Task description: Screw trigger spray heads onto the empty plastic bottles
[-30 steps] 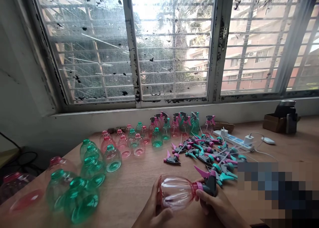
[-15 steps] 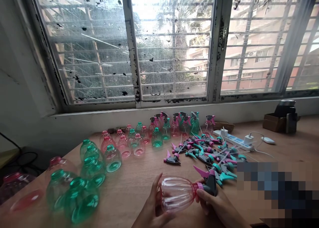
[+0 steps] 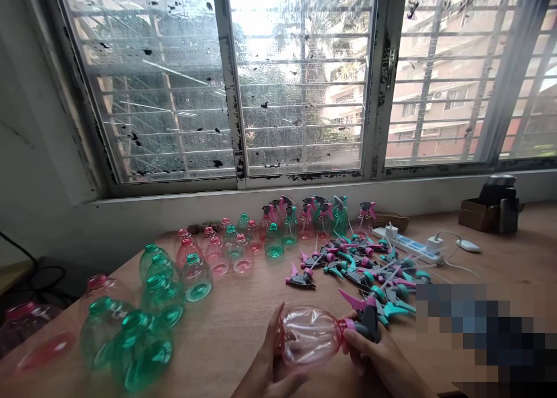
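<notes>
A clear pink spray bottle (image 3: 310, 335) lies sideways between my hands above the table's front part. My left hand (image 3: 274, 360) cups its base end, fingers behind it and thumb along the near side. At the neck, my right hand (image 3: 369, 351) pinches the pink collar of a black trigger spray head (image 3: 369, 322) with a pink lever. The head sits on the bottle's mouth; how tightly, I cannot tell. Just beyond my right hand lies a heap of loose spray heads (image 3: 361, 264) in black, pink and teal.
Open green bottles (image 3: 143, 351) and pink bottles (image 3: 216, 256) stand on the left. Several bottles with spray heads (image 3: 306, 218) line the window wall. A white power strip (image 3: 409, 244), a charger cable and a brown box (image 3: 478, 213) are at the right.
The pink bottle has turned about its long axis, its ridges and highlights showing differently. My left thumb has shifted slightly. Both hands stay in nearly the same place.
</notes>
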`<state>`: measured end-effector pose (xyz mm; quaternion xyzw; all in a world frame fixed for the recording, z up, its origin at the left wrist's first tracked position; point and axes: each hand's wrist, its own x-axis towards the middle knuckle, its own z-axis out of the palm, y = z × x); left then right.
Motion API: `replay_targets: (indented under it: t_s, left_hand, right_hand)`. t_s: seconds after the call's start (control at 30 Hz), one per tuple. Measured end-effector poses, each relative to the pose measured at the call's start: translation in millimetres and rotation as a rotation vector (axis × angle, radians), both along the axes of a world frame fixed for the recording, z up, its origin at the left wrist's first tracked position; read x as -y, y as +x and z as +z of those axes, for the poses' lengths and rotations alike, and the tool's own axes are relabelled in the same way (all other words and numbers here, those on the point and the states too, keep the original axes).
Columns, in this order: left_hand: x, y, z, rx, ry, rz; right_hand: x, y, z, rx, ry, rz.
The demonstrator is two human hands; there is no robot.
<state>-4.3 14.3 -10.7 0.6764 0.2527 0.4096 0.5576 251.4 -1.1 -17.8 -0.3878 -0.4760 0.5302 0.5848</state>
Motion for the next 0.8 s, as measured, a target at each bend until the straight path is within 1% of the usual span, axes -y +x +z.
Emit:
replay_targets:
  t_s: [0.13,0.27,0.33,0.53,0.8]
  left_hand:
    - [0.4,-1.8,1.6,-0.001,-0.096,0.034]
    - [2.7,-4.8,5.9,-0.003,-0.185,0.008]
    - [3.5,-4.7,7.2,-0.015,-0.177,0.011]
    - [4.2,-1.3,7.5,-0.017,-0.062,0.051]
    - [4.7,-9.2,3.8,-0.087,-0.118,0.046]
  right_hand:
    - [0.1,1.4,-1.8,0.031,0.021,0.018]
    - [-0.9,2.5,-2.9,0.056,0.042,0.039]
    - [-1.6,2.3,-3.0,0.042,0.042,0.031]
    - [-1.6,0.9,-2.9,0.020,0.037,0.031]
    - [-0.7,3.3,-3.3,0.058,0.048,0.046]
